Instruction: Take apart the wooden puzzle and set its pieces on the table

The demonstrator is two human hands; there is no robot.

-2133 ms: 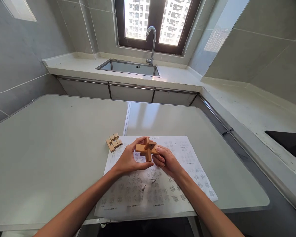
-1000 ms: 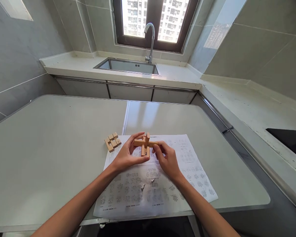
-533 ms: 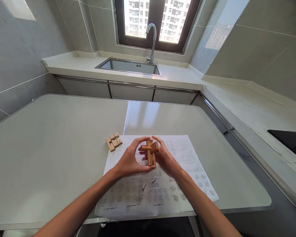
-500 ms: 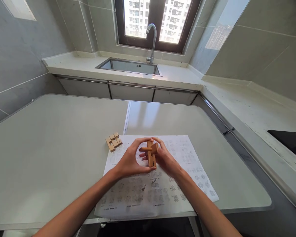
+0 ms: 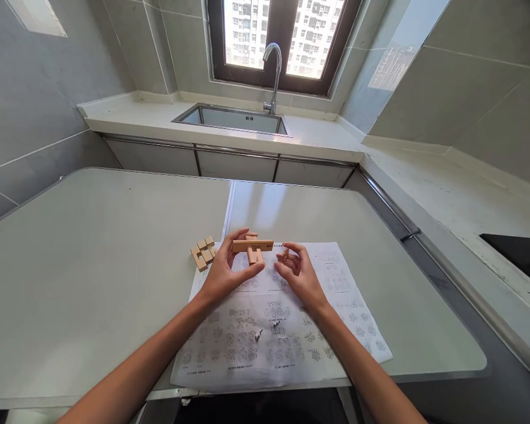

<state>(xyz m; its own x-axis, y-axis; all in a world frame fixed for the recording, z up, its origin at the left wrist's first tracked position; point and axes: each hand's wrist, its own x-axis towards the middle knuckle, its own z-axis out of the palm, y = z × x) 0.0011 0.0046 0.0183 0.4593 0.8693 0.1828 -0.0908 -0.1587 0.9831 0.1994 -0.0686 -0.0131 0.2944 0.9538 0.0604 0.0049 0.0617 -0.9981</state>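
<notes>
Going left to right: 1 grey tiled wall, then 1 pale table in 2 panels, with one seam running front to back. 1 sink behind it, set into the counter under the window.

1 flat cluster of notched wooden blocks on the table, right by the far left corner of the sheet. Can't count the separate pieces in it.

1 left hand, curved in a C: thumb at the near end, fingers round the far side, gripping the crossed wooden bars. At least 2 bars there: 1 lying crosswise with a "2" near its right end, 1 running under it toward the viewer with a dark mark on its near end. They're held up over the far part of the sheet, clear of it.

1 printed sheet under both hands, rows of small diagrams, 2 dark jagged spots near the middle.

1 faucet, 1 window with 2 panes in view.

1 right hand, apart from the bars, fingers half curled, thumb and index slightly parted. Might be a small bit of wood in the fingertips; too small to tell
</notes>
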